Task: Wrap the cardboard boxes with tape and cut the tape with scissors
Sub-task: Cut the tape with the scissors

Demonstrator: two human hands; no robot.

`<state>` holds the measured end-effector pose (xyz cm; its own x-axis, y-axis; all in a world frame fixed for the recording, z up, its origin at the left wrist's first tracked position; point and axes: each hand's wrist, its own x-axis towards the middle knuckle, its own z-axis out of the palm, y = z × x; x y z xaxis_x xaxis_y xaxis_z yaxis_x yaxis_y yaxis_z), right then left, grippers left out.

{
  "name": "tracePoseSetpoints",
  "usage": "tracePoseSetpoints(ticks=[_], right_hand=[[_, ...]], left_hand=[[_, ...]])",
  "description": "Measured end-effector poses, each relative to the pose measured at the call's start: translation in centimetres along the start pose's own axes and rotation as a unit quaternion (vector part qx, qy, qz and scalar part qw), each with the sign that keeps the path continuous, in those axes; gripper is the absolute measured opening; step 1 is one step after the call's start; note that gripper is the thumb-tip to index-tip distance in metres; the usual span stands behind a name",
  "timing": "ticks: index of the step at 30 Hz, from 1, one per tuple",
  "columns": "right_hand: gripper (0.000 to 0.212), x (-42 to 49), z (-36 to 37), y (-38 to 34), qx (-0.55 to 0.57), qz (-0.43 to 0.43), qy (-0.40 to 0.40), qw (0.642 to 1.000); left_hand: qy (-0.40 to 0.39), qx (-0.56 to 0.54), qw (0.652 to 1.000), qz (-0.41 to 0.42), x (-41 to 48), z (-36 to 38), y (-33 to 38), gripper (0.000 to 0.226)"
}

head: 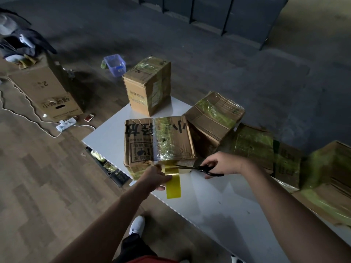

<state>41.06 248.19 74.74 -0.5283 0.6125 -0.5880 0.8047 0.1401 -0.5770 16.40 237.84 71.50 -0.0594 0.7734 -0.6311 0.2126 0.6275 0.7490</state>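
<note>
Cutting step: the box [157, 141] sits at the tabletop's [218, 202] left edge. The left hand [153, 179] pinches the tape [173, 185] taut, and the right hand [224, 164] grips the scissors [201, 168], blades at the strip. Next, close them squarely.

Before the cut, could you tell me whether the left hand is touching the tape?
Touching. The head view shows the left hand holding the tape by the strip's upper end.

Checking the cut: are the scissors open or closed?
Open: the scissors show parted blades at the yellow tape, handle loops spread in the right hand.
</note>
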Motion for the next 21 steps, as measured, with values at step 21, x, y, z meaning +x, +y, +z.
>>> tracePoseSetpoints(ticks=[21], right_hand=[[0.026, 2.0, -0.7, -3.0, -0.032, -0.005, -0.065, 0.997]], left_hand=[[-0.019, 0.026, 0.999, 0.005, 0.1, -0.6, 0.2, 0.036]])
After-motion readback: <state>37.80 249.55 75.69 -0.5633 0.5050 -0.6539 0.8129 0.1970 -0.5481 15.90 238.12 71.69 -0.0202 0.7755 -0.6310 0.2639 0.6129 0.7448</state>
